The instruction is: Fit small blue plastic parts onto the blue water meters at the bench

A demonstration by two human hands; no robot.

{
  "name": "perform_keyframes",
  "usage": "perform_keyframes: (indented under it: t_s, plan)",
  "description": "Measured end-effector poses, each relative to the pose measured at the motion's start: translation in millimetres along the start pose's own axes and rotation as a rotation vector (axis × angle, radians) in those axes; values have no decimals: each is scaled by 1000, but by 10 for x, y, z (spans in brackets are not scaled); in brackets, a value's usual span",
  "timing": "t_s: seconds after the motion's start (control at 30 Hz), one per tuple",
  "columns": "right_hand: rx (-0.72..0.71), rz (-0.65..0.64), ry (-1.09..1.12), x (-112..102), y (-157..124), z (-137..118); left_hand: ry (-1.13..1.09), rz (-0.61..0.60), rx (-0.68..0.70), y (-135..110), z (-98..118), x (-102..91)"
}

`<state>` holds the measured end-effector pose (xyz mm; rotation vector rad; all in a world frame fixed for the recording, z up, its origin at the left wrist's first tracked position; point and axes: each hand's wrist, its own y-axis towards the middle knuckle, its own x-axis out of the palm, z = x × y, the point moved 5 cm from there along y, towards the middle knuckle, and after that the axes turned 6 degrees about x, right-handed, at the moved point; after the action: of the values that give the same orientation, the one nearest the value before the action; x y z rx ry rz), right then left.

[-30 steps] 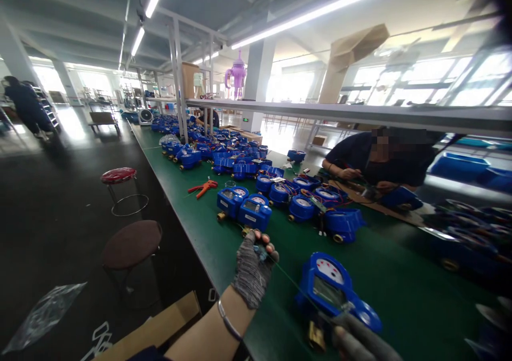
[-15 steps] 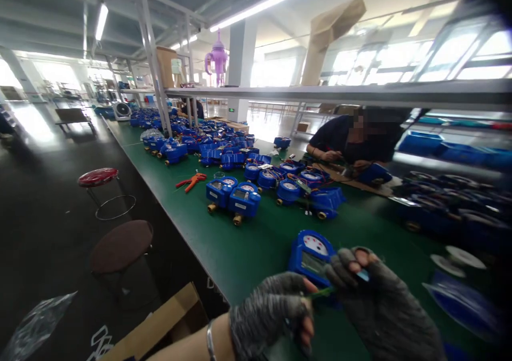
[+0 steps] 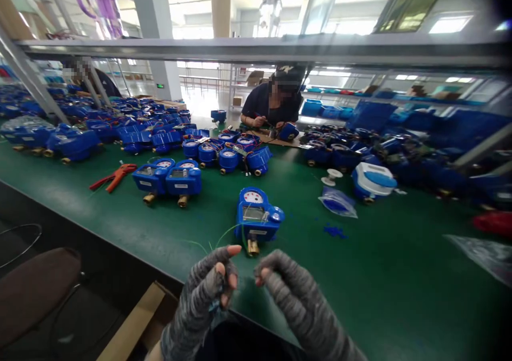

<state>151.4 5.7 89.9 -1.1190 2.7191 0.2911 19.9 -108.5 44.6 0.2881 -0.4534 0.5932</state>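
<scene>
A blue meter (image 3: 255,219) with a round dial, a grey display and a brass fitting stands on the green table just beyond my hands. Thin green wire (image 3: 224,234) runs from its front toward the left. My left hand (image 3: 212,286), in a grey fingerless glove, is half curled below the meter. A small bluish piece shows at its palm, mostly hidden by the fingers. To the right, my right hand (image 3: 288,286), gloved alike, has its fingertips pressed together; whatever they hold, if anything, is too small to make out. Both hands are apart from the meter.
Orange-handled pliers (image 3: 114,177) lie left of two blue meters (image 3: 168,178). Rows of meters fill the back. A white spool (image 3: 332,177), a plastic bag (image 3: 338,202) and small blue bits (image 3: 335,231) lie right. A co-worker (image 3: 274,102) sits opposite, under a shelf (image 3: 240,49).
My view has turned right. My hands have drawn back from the meter and separated; the green wire that was between them now trails from the meter.
</scene>
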Motion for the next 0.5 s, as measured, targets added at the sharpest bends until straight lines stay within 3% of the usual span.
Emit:
perform_keyframes:
  t_s: [0.1,0.3,0.4,0.5]
  plan:
    - [38,-156,-36,217,-168,78,160,-35,-42,-2,-27,61]
    - [112,-234,195,301,-131,104,349,-22,-6,-40,-9,150]
    - [134,-168,272,177,-41,219,330,109,66,61,62,-8]
    - [98,82,388,-98,125,433,191,348,264,325,182,-288]
